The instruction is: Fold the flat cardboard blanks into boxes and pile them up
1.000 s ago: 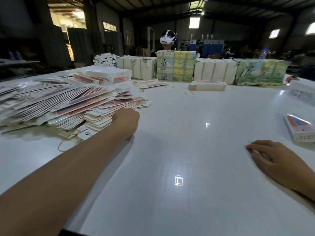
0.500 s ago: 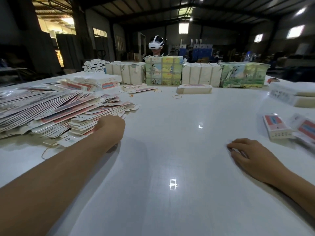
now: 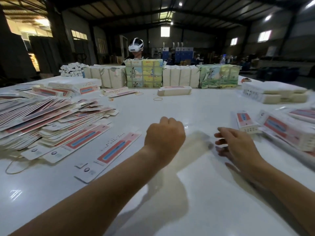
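Cardboard blanks (image 3: 51, 120) lie in a wide fanned heap on the left of the white bench (image 3: 196, 106), with one loose blank (image 3: 109, 154) flat on the surface just in front of the heap. From the head view, the left hand (image 3: 164, 135) is curled into a fist over the middle of the bench, and a pale blurred blank (image 3: 192, 147) runs from under it towards the right; whether that grip is clamped on it I cannot tell. The right hand (image 3: 238, 147) hovers beside it with fingers spread apart, holding nothing. Folded boxes (image 3: 279, 128) lie at the right edge. Wrapped bundles (image 3: 180, 77) stand in a row along the far side, and rubber bands (image 3: 157, 99) lie before them. Another person wearing a white headset (image 3: 135, 46) stands behind the row.
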`<state>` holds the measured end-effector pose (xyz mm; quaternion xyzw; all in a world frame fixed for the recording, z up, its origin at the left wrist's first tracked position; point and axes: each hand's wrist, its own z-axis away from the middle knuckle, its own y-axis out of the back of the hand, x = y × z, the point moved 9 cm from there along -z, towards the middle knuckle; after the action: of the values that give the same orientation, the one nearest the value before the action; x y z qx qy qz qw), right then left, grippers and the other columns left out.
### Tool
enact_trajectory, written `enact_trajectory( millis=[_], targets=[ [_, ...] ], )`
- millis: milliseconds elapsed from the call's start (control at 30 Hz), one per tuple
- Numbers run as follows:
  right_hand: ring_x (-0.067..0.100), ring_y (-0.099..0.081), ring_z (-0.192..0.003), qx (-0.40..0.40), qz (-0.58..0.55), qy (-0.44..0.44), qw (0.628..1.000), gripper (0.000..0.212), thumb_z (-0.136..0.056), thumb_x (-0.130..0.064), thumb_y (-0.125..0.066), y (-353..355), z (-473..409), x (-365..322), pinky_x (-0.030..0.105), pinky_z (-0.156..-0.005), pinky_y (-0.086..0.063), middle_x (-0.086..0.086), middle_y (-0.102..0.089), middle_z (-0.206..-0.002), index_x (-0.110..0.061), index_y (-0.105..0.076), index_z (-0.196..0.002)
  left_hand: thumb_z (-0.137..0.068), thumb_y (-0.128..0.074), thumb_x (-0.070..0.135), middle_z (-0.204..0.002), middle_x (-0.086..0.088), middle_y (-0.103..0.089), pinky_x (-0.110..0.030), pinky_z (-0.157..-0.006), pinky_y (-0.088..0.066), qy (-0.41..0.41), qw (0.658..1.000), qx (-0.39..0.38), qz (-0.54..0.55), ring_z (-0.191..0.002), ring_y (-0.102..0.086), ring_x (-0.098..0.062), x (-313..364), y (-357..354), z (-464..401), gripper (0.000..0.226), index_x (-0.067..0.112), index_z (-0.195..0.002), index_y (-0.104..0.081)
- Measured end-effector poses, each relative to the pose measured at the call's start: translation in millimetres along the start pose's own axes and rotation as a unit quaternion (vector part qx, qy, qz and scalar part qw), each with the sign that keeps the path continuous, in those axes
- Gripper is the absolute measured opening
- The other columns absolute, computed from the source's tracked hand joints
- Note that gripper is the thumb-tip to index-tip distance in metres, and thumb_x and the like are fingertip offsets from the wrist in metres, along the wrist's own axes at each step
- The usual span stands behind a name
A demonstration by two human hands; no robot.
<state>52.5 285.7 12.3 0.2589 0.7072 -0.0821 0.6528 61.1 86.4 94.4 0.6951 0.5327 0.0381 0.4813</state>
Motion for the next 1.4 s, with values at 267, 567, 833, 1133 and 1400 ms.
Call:
enact_trajectory(
  millis=[267,567,833,1133,1400],
  targets=[
    [0.021,-0.062,-0.049,0.053,-0.240,-0.197,0.949,0.014,-0.096,-0.013,-0.050,13,5,24,0.027,-0.045,-0.049,0.009,-0.067,-0.054,-0.008,-0.051,-0.083,-0.073,-0.068,0.017,-0.086,-0.002,-0.065,-0.022,-0.043,-0.041,-0.122,0.974,-0.026,0.188,-0.066,-0.056,-0.016,41,-35,26,0.019,0.014,-0.092,-0.064],
    [0.021,-0.069,-0.061,-0.177,-0.225,-0.145,0.947,0.020,-0.084,-0.008,-0.055,-40,28,0,0.029,-0.051,-0.058,0.014,-0.073,-0.083,-0.001,-0.062,-0.102,-0.077,-0.044,0.075,-0.144,0.003,-0.036,-0.036,-0.103,-0.035,0.024,0.953,-0.086,0.289,-0.122,-0.041,-0.018,25,-56,11,0.094,0.020,-0.147,-0.018],
    [0.014,-0.064,-0.092,-0.029,0.028,0.131,0.991,0.031,-0.096,-0.020,-0.052,-8,32,-35,0.024,-0.060,-0.056,-0.008,-0.054,-0.118,-0.037,-0.052,-0.122,-0.072,-0.058,0.072,-0.126,0.003,-0.050,-0.032,-0.080,-0.045,0.120,0.936,-0.064,0.325,-0.103,-0.051,-0.017,1,-57,8,0.087,0.022,-0.139,-0.033],
    [0.019,-0.064,-0.088,-0.145,-0.130,-0.042,0.980,0.022,-0.094,-0.013,-0.053,-41,37,-7,0.021,-0.066,-0.052,0.006,-0.069,-0.110,-0.019,-0.070,-0.108,-0.071,-0.054,0.076,-0.124,0.002,-0.050,-0.030,-0.080,-0.046,0.124,0.950,-0.083,0.275,-0.105,-0.051,-0.017,8,-57,9,0.088,0.021,-0.137,-0.033],
    [0.027,-0.065,-0.089,-0.247,-0.225,-0.083,0.939,0.027,-0.087,-0.010,-0.055,-59,50,-15,0.038,-0.081,-0.051,0.018,-0.068,-0.106,-0.002,-0.064,-0.111,-0.071,-0.042,0.079,-0.103,0.009,-0.056,-0.027,-0.061,-0.036,0.123,0.960,-0.050,0.245,-0.077,-0.050,-0.016,12,-44,3,0.067,0.024,-0.110,-0.045]
  ],
)
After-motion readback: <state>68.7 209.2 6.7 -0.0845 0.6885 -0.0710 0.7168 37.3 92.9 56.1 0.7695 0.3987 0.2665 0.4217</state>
